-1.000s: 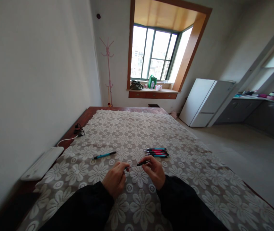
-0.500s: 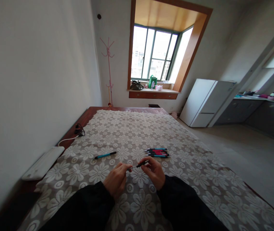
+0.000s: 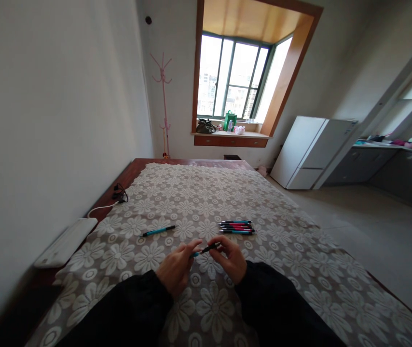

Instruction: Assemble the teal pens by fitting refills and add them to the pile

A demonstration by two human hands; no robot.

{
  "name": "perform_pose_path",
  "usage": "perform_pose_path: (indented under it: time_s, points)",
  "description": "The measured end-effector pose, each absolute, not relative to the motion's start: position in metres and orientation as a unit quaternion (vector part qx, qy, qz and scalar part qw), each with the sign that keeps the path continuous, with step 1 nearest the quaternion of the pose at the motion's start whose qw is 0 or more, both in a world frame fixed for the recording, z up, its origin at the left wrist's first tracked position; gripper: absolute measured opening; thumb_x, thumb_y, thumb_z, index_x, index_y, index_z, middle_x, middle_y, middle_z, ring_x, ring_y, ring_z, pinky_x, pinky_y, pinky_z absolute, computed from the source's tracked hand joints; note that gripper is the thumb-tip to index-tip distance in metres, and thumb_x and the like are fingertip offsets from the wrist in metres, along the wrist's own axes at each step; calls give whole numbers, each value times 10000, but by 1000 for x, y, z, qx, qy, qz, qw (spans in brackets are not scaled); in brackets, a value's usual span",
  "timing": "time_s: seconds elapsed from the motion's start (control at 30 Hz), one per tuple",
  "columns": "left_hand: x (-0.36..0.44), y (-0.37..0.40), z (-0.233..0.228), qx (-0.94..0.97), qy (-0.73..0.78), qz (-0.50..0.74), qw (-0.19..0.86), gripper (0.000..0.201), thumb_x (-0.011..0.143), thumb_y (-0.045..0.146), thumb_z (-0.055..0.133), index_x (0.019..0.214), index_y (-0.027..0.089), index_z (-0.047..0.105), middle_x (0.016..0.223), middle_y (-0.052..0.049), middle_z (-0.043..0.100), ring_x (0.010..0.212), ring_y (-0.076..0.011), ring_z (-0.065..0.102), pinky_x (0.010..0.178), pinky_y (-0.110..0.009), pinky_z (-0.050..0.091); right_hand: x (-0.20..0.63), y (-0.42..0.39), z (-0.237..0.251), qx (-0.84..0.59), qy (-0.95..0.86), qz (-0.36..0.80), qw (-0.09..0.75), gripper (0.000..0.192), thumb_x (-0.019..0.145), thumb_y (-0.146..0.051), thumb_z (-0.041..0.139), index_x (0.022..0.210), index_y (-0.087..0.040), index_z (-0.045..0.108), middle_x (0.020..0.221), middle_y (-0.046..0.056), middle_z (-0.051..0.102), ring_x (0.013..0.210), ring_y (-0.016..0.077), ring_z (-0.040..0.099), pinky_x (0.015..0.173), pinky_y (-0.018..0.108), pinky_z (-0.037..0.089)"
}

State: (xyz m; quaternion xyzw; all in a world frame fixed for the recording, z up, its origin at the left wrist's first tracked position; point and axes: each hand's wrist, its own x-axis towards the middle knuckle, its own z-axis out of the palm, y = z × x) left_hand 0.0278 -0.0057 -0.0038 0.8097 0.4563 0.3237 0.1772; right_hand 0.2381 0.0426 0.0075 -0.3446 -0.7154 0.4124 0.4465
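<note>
My left hand (image 3: 177,268) pinches a blue pen barrel (image 3: 194,254), mostly hidden by the fingers. Between thumb and fingers of my right hand (image 3: 230,259) is a black pen part (image 3: 211,247), its left end close to the blue barrel. Whether the two parts touch I cannot make out. Beyond the left hand, a blue and black pen (image 3: 158,231) lies by itself on the flowered tablecloth (image 3: 216,308). Just past my right hand several pens (image 3: 235,227), blue and red with black ends, lie side by side.
A white power strip (image 3: 65,242) rests at the left table edge by the wall, its cord running to black plugs (image 3: 119,193). Past the table's far end stand a pink coat rack (image 3: 164,96) and a window sill (image 3: 227,133) with bags. A white refrigerator (image 3: 307,154) stands right.
The black part has come nearer to my left hand. A thin shiny piece between the hands no longer shows, and blue now appears at the left fingertips. My left index finger has lifted.
</note>
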Motion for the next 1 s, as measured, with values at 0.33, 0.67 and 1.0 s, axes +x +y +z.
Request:
perform_pose_path:
  time_s: [0.33,0.67,1.0]
  points:
    - [27,-1,-17,812,457,309,192,474,944,93,419,1373,284,354,1314,-57,659,1184,-212,647,951,-355,557,236,41,2,-323,-741,405,426,96,846,-269,694,926,-224,722,847,30,750,743,188,673,635,293,505]
    - [29,-3,-7,821,460,310,135,279,932,128,492,1180,251,531,1075,-43,729,993,-207,707,857,-329,569,246,49,2,-300,-861,257,321,538,1023,-456,432,604,-222,675,539,17,590,556,163,545,603,307,399]
    - [28,-3,-9,812,482,303,129,272,929,111,451,1147,249,537,1065,-42,710,970,-210,686,851,-348,552,255,50,5,-312,-874,155,338,494,1053,-468,320,797,-210,654,645,36,587,628,184,538,661,322,385]
